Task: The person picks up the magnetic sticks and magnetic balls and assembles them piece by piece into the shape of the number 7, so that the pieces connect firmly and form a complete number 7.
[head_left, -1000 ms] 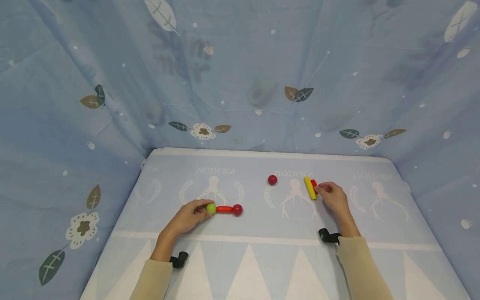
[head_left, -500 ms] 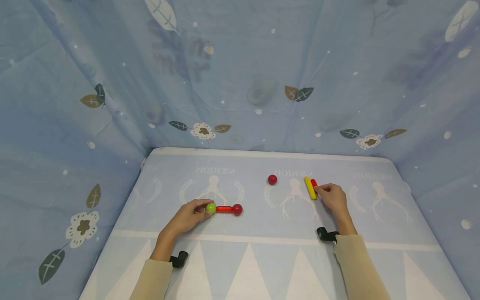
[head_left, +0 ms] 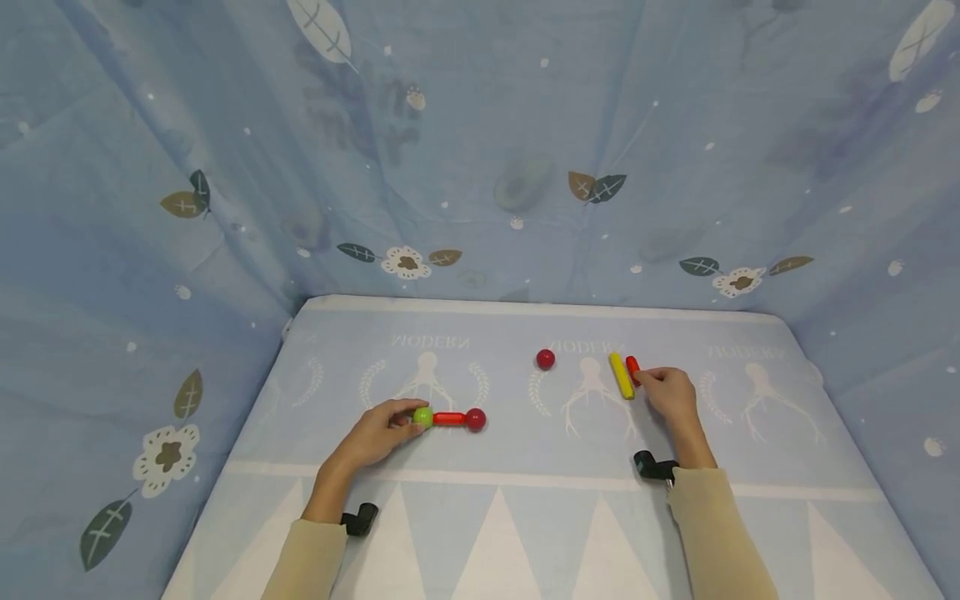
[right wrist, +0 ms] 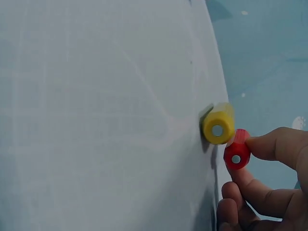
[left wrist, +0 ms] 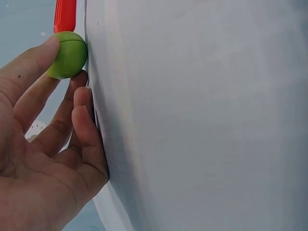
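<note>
Light pinch on the loose red rod [head_left: 632,367], steady hold on the green ball [head_left: 423,417]

Taking twelve o'clock as straight across the table from me, the loose red rod is at ten from my right hand [head_left: 671,398], just beside the yellow rod [head_left: 621,377] on its nine o'clock side. My right thumb and finger are nearly together, pinching the rod by its sides near the end facing me (the silvery disc [right wrist: 236,159] in that end is uncovered, and I'd leave it so). A light, square grip seems best; easing toward two rather than nine should spare the yellow rod a nudge.

My left hand [head_left: 381,433] has its thumb and fingers curled round the green ball. From there, the middle red rod [head_left: 449,419] and end crimson ball [head_left: 476,419] run toward three, so I'd avoid twisting, which could skew the row
</note>
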Action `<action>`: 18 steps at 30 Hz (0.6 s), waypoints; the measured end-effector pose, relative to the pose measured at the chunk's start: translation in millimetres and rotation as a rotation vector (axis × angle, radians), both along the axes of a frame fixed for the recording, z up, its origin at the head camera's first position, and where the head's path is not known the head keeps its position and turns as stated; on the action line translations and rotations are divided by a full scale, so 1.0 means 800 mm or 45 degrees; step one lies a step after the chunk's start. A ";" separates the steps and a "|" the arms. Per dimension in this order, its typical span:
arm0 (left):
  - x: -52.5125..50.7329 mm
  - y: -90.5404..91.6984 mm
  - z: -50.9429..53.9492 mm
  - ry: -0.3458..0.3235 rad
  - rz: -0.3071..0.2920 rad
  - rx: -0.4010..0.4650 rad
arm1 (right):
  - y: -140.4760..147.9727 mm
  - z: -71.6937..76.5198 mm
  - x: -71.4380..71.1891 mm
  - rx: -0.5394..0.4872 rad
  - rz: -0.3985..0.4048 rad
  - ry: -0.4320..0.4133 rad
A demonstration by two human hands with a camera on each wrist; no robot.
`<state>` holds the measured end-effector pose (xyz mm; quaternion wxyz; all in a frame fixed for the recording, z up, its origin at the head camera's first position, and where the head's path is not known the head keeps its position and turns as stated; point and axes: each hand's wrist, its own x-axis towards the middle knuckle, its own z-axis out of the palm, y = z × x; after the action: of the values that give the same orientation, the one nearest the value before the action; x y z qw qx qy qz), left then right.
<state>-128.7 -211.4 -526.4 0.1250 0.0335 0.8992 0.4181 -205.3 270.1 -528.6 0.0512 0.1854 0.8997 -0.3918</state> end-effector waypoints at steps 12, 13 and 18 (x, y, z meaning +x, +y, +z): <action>0.000 0.000 -0.001 0.009 -0.009 0.008 | -0.023 0.031 0.022 -0.123 0.055 0.071; 0.000 0.000 -0.001 0.005 -0.006 0.011 | -0.027 0.034 0.025 -0.131 0.068 0.078; 0.000 -0.001 0.001 0.013 -0.013 0.012 | -0.043 0.046 0.035 -0.164 0.124 0.114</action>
<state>-128.5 -211.9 -525.9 0.1224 0.0408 0.8975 0.4216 -177.4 235.5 -491.8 0.0416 0.1203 0.8820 -0.4536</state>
